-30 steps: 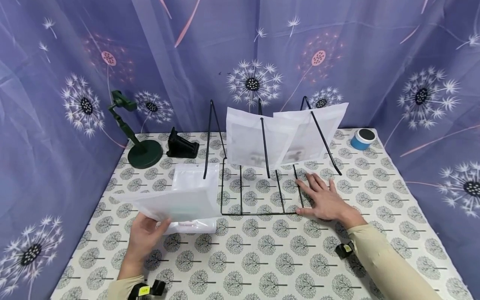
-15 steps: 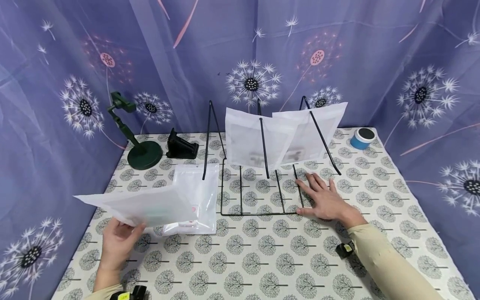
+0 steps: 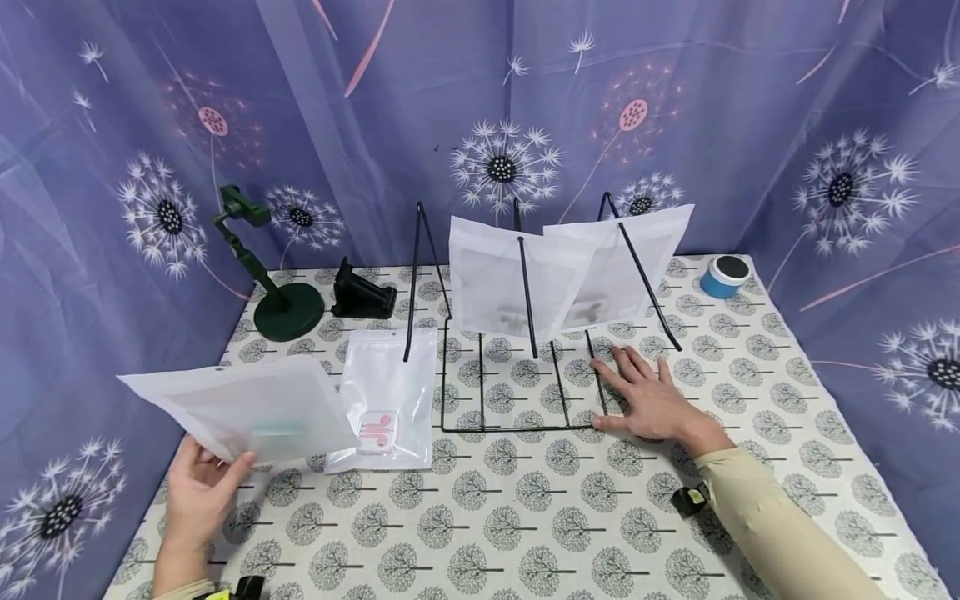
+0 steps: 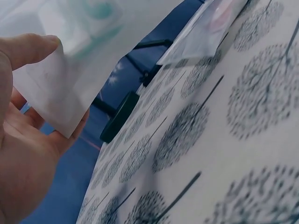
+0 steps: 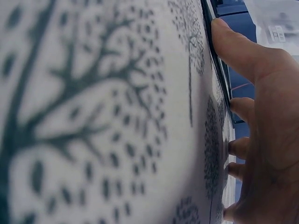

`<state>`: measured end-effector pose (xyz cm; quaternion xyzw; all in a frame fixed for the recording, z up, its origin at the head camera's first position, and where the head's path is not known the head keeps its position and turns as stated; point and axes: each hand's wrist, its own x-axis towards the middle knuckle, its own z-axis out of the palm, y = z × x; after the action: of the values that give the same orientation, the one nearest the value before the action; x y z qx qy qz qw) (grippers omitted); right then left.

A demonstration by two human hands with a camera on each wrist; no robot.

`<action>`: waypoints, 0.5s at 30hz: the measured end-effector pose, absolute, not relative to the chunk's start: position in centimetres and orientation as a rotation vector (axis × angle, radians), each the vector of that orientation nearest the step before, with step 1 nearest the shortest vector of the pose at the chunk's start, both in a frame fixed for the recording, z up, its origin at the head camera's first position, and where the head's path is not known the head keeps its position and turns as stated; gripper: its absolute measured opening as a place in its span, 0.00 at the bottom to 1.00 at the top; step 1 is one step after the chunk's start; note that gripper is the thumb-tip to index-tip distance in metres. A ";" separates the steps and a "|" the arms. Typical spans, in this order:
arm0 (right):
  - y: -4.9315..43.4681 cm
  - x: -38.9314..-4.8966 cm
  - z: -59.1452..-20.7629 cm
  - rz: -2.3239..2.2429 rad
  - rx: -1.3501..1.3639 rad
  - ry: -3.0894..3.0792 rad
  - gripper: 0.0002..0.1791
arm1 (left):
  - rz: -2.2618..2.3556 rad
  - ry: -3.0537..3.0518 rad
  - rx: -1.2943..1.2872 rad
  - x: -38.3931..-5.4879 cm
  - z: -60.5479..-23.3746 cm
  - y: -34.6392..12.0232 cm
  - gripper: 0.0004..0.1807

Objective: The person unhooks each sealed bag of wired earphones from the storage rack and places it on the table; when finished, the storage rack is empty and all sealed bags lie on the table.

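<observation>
My left hand (image 3: 198, 492) pinches a white translucent pouch (image 3: 247, 400) by its lower left edge, thumb on the near face. Through its film a blurred green mark shows, also in the left wrist view. Another white pouch (image 3: 390, 375) with a pink-marked square piece lies flat on the cloth, just right of the held one. My right hand (image 3: 648, 400) rests with spread fingers at the right front corner of a black wire rack (image 3: 525, 428), thumb and fingertips at its frame. In that rack two white pouches, a left one (image 3: 487, 267) and a right one (image 3: 637, 258), stand leaning between the wire dividers.
A dark green stand (image 3: 288, 310) and a black holder (image 3: 362, 292) stand at the back left. A blue jar with a white and black lid (image 3: 725, 277) sits at the back right. Purple curtains (image 3: 360, 150) surround the tree-print tablecloth (image 3: 465, 533).
My left hand has carried its pouch leftward and slightly toward me, away from the rack, uncovering more of the flat pouch and its pink mark. My right hand has stayed in place.
</observation>
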<state>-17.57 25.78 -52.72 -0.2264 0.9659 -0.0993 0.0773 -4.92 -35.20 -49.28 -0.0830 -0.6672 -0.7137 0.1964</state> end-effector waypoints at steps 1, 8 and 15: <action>25.8 -17.6 -52.7 -0.298 -0.678 2.893 0.56 | -1.985 -1.877 -0.214 -4.9 -49.3 -35.4 0.33; 25.7 -17.5 -52.6 -0.303 -0.673 2.891 0.55 | -1.991 -1.879 -0.109 -4.6 -49.5 -37.1 0.38; 25.8 -17.5 -52.7 -0.299 -0.681 2.900 0.55 | -2.000 -1.949 -0.071 -4.7 -50.0 -38.5 0.46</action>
<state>-17.53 25.82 -52.72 -0.2270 0.9660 -0.0995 0.0739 -4.69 -38.49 -49.96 -0.0251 -0.6871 -0.7052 0.1730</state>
